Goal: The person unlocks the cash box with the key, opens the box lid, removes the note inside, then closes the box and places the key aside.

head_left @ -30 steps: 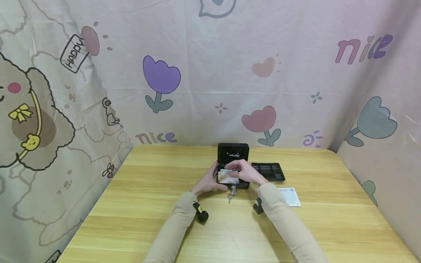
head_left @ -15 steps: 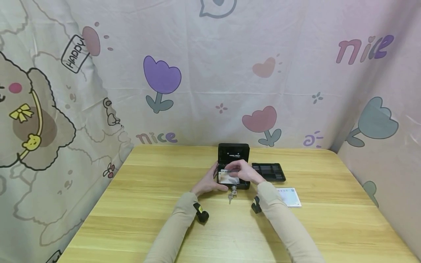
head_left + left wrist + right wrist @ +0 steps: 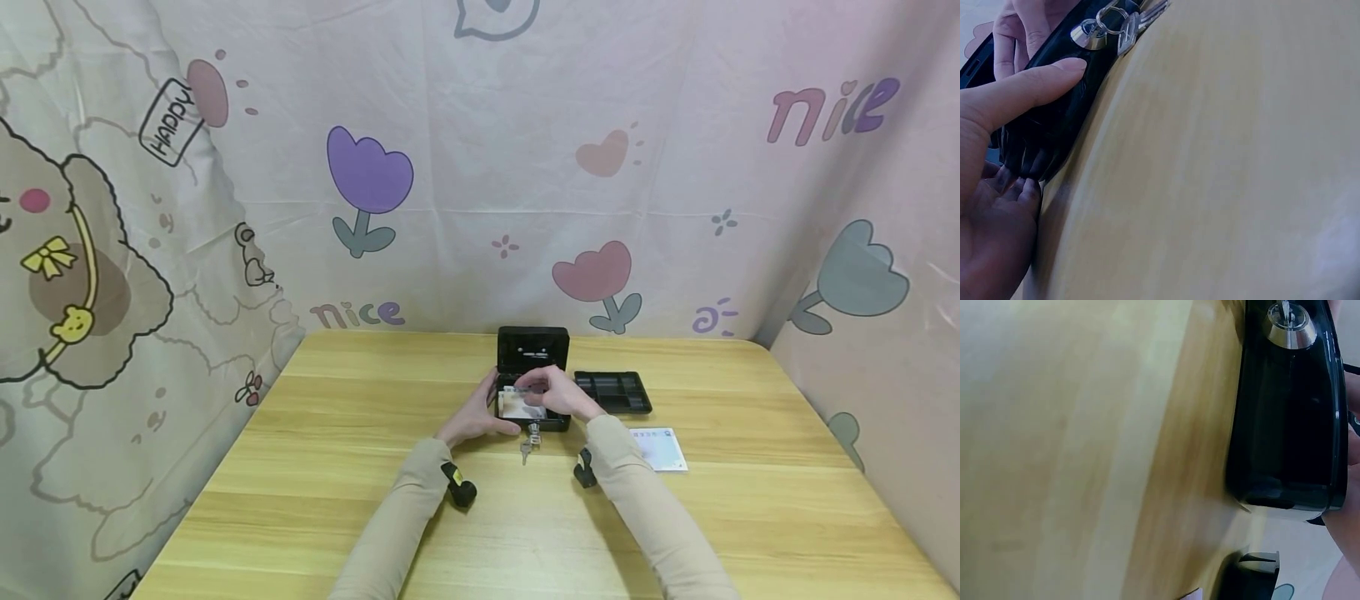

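Left grip around box (left edges)

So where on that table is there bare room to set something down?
The pale wooden table is bare left of the left hand and right of the white printed sheet. It's crowded at the open black box: left hand against it, right hand over it, silver keys in front, black compartmented plastic tray at right.
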The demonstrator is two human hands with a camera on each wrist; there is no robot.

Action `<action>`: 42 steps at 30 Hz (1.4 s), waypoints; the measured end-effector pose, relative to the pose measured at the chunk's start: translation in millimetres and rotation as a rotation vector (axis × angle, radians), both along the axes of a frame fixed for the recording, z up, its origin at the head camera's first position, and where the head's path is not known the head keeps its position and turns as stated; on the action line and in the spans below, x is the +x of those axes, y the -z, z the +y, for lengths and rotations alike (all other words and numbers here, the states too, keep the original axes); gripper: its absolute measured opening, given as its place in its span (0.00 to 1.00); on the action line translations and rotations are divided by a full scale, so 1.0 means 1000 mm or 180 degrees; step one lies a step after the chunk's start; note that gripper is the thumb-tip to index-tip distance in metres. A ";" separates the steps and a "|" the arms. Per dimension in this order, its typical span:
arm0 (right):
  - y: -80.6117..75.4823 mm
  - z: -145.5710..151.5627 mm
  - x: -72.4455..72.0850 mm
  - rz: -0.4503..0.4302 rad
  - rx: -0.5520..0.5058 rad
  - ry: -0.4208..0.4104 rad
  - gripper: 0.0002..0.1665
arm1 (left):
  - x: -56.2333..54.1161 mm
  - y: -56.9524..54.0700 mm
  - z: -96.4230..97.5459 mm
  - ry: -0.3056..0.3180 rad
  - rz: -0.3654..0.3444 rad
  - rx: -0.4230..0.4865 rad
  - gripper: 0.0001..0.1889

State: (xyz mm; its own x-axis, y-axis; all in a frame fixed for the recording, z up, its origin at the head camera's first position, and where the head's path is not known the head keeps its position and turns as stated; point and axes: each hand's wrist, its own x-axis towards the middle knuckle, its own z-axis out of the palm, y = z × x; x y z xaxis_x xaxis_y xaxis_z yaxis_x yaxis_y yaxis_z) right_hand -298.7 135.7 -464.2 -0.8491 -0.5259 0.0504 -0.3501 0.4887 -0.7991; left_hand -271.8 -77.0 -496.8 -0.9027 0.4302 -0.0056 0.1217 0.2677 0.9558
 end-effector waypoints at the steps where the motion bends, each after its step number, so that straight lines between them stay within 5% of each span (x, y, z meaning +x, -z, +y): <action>1: 0.000 0.000 0.000 -0.0017 0.0012 0.0014 0.17 | 0.000 0.000 0.000 -0.0004 0.0002 -0.0012 0.65; 15: -0.001 0.000 0.004 0.0142 0.0141 -0.0123 0.20 | 0.000 -0.001 0.000 -0.0024 0.0027 -0.0052 0.65; 42: 0.005 -0.005 0.002 0.0246 0.0383 0.0109 0.23 | -0.002 0.002 0.000 -0.0010 0.0047 0.0021 0.66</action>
